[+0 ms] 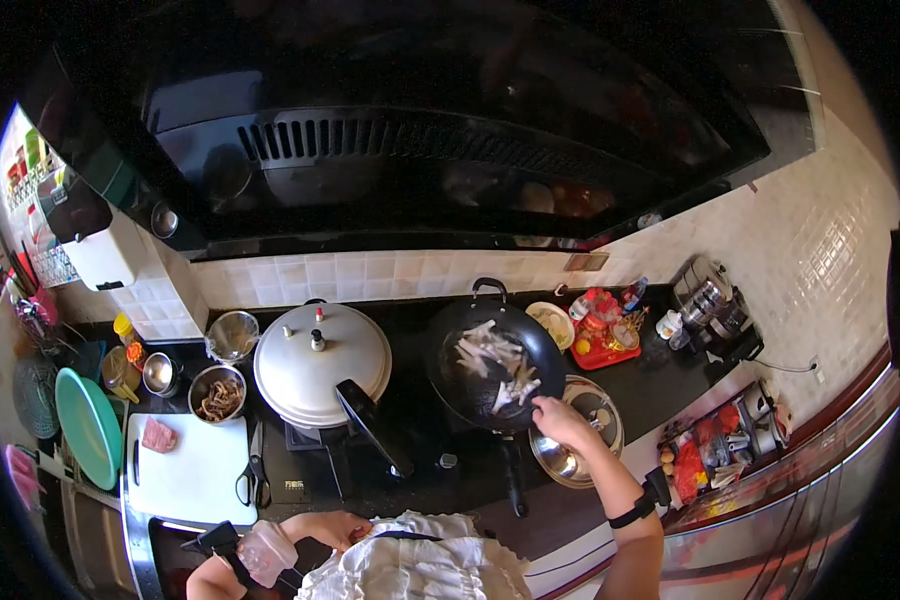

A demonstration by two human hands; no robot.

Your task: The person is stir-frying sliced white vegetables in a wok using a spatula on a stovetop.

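A black wok sits on the right side of the stove, its long handle towards me. Several pale chicken feet lie in it, some up its far side. My right hand is at the wok's near right rim, fingertips together beside the closest chicken feet. Whether something is pinched there is too small to tell. At my waist, my left hand rests against the white ruffled garment, its fingers partly hidden. A large metal pressure cooker with its lid on stands left of the wok.
A steel lid lies right of the wok, near a red tray of seasonings and a white bowl. To the left are a white cutting board with raw meat, scissors and a steel bowl. A range hood overhangs.
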